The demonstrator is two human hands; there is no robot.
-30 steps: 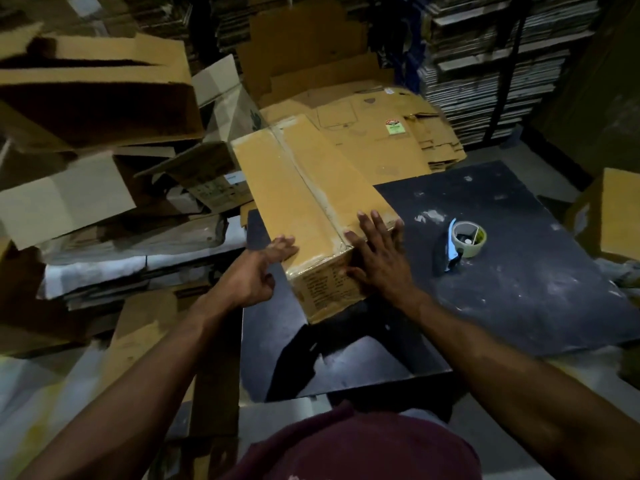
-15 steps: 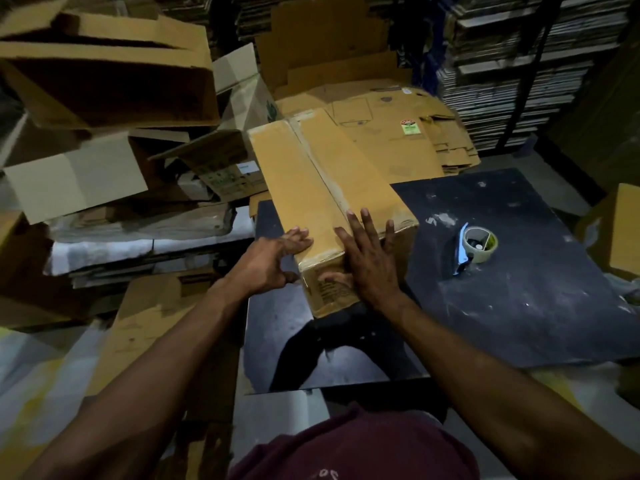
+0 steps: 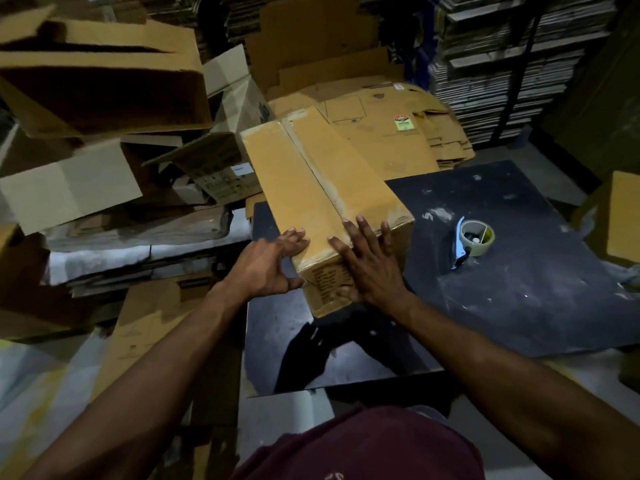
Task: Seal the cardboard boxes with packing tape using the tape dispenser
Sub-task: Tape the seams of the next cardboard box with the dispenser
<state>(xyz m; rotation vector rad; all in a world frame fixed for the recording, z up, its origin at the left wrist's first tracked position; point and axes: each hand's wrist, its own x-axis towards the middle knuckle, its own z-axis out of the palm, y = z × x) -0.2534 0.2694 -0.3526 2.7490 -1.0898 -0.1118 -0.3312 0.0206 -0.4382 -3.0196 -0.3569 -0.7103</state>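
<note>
1. Open cardboard cartons (image 3: 100,88) are lying heaped on the far left, well apart from the work, probably waiting for their turn.
2. The left hand (image 3: 263,268) is bracing the near left corner of the long cardboard box (image 3: 322,188); its grip is a loose claw, fingertips resting on the top edge and thumb against the end face, likely to stop the box from sliding.
3. The box itself is lying on the dark bench (image 3: 519,271) with its far end overhanging onto the flattened cardboard sheets (image 3: 391,133) behind; a strip of tape is already running along its centre seam.
4. The right hand (image 3: 370,271) is lying flat across the near end, its grip wide, fingers spread over the top edge and palm on the end face, seemingly rubbing the tape end down onto the card.
5. Printed text is showing on that end face between the hands, too small and dim to read.
6. A round sticker with a green band (image 3: 402,123) is sitting on the flattened sheets; its wording is illegible.
7. The tape dispenser (image 3: 472,241), roll loaded, is resting on the bench to the right, near but untouched, handy for the next seam.
</note>
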